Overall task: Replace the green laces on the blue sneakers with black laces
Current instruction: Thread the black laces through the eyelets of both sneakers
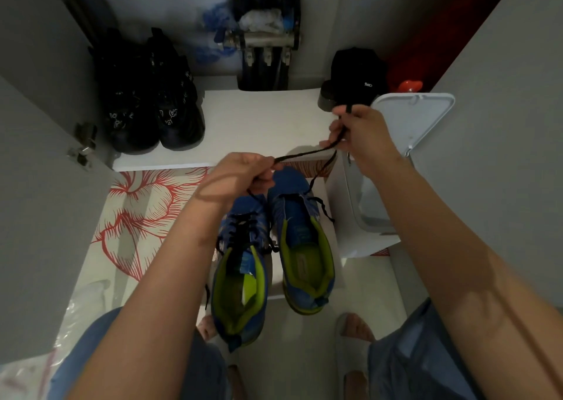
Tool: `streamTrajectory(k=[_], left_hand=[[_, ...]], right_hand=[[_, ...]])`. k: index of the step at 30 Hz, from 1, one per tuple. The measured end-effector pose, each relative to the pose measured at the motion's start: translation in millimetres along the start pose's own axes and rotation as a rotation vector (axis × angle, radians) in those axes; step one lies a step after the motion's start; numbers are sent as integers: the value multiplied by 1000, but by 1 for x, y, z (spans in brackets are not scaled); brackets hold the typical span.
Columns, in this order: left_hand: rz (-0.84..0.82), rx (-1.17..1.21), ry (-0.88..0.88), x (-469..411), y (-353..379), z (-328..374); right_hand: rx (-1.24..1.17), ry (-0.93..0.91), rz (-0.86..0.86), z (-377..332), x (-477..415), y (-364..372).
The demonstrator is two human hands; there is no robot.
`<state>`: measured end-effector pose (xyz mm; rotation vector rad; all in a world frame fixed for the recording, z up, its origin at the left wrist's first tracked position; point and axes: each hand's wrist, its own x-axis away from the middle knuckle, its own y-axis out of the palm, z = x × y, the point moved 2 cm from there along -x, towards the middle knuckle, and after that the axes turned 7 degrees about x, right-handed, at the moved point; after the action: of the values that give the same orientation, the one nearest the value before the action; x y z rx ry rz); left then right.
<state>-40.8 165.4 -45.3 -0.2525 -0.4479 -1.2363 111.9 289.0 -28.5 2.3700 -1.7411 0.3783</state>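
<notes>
Two blue sneakers with lime-green linings stand side by side on the floor, toes pointing away from me. The left sneaker (240, 280) carries black lacing across its eyelets. The right sneaker (301, 232) has a black lace (304, 155) only near its toe. That lace runs taut between my hands. My left hand (240, 175) pinches one end of it just above the sneakers' toes. My right hand (359, 134) grips the other part higher up and to the right, with the end sticking out above the fingers. No green laces are in view.
A low white shelf (259, 119) lies beyond the sneakers, with a pair of black shoes (152, 101) at its left and a black cap (356, 73) at its right. A white bin (380, 168) with its lid up stands right of the sneakers. A red-patterned mat (146, 204) lies left.
</notes>
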Motion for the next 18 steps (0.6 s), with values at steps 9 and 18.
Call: streamTrajectory(k=[9, 18], left_hand=[[-72, -497, 190, -6, 21, -4], [65, -169, 120, -19, 10, -2]], right_hand=[[1015, -296, -398, 13, 15, 20], [843, -186, -566, 31, 6, 16]])
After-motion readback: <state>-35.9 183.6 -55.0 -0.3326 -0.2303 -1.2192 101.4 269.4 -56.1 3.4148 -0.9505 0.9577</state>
